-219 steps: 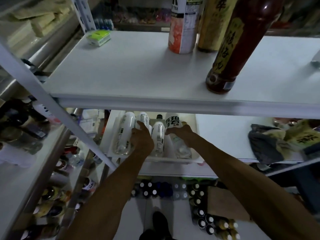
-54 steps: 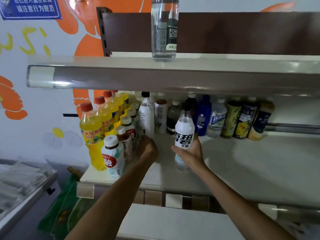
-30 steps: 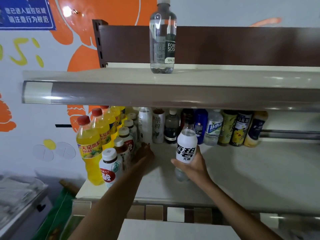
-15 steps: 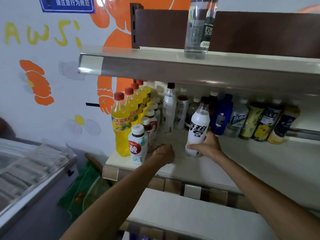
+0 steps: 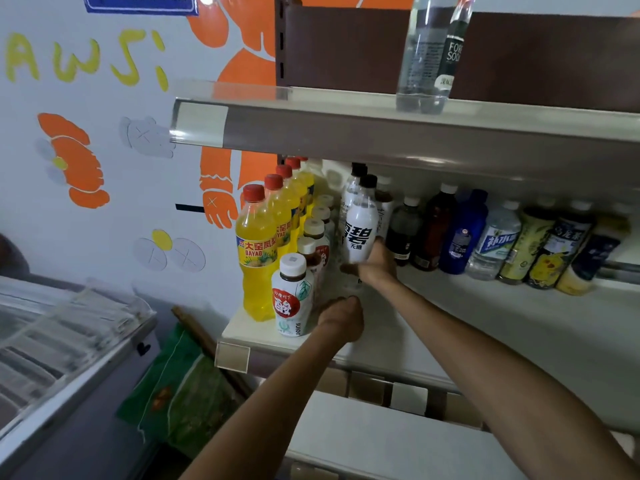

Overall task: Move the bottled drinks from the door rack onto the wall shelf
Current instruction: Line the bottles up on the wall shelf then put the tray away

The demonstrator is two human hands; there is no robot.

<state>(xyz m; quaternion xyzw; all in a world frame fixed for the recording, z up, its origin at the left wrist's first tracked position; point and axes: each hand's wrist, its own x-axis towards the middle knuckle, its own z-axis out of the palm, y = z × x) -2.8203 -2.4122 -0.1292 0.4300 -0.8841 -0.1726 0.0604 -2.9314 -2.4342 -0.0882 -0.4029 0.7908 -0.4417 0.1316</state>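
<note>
Gripping white bottle [image 5: 360, 220] low, right hand [image 5: 377, 268], left hand [image 5: 341, 318] just below

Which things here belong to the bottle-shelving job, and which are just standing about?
Job: white-labelled bottle gripped by the right hand; left hand below it, holding nothing; wall shelf.
Standing about: yellow soda bottles; juice bottle; clear bottle on the upper shelf; glass-topped freezer; green bag.

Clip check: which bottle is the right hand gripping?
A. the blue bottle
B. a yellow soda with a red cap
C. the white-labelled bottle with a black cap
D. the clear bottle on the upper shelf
C: the right hand curls round the white-labelled, black-capped bottle, which it holds upright.
</note>
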